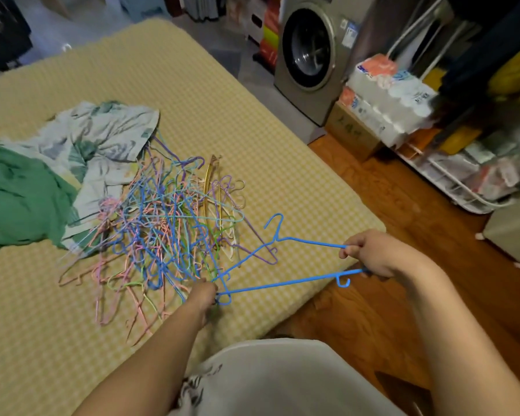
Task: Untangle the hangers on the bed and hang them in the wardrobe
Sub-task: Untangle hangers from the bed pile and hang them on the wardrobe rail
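- Right hand [370,253] lifted over the bed's corner, grip pinched on the right end of a blue hanger [282,283], fingers curled round both its upper arm and its bottom bar.
- Left hand [203,295] at the blue hanger's left end, at the near edge of the tangle; grip curled there, apparently on the wire, though hard to tell exactly which strands.
- Blue hanger held roughly flat above the bed, hook pointing away, left tip still in among the pile.
- Tangled hangers [162,229]: a heap of thin wire ones in blue, pink, green and purple, lying mid-bed [72,340] on the yellow checked cover.
- Gold hanger [212,187] on the heap's far right side.
- Leaf-print cloth [108,136] and green cloth [18,199] just left of the heap.
- Washing machine [309,55] beyond the bed; white wire rack [451,181] on the wood floor at right.
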Action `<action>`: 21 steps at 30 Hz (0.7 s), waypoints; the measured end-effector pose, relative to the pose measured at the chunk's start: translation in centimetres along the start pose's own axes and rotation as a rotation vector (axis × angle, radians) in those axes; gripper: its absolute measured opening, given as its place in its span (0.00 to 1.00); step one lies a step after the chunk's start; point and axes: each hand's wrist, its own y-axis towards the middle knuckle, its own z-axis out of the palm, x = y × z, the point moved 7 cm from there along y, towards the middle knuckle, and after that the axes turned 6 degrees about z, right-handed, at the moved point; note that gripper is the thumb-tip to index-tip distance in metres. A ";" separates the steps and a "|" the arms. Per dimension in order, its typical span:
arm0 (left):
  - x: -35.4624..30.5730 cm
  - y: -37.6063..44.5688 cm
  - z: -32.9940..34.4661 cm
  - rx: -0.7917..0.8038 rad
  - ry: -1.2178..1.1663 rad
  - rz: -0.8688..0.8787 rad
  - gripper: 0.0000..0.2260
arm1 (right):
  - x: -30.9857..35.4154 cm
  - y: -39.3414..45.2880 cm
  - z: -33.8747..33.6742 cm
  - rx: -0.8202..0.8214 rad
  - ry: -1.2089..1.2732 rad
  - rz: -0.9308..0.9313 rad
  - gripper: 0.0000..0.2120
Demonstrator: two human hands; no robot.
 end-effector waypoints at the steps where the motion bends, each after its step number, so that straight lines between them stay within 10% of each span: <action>1: 0.6 0.1 -0.1 0.005 -0.022 -0.033 0.06 | -0.1 -0.2 -0.1 0.004 0.006 -0.005 0.11; 11: -0.8 2.5 -1.1 -0.052 0.101 0.119 0.20 | -1.2 -1.9 -1.1 -0.033 -0.026 0.048 0.12; 21: 2.1 0.5 -0.1 0.007 -0.212 -0.100 0.12 | -1.0 -2.4 -0.4 0.007 -0.163 0.007 0.13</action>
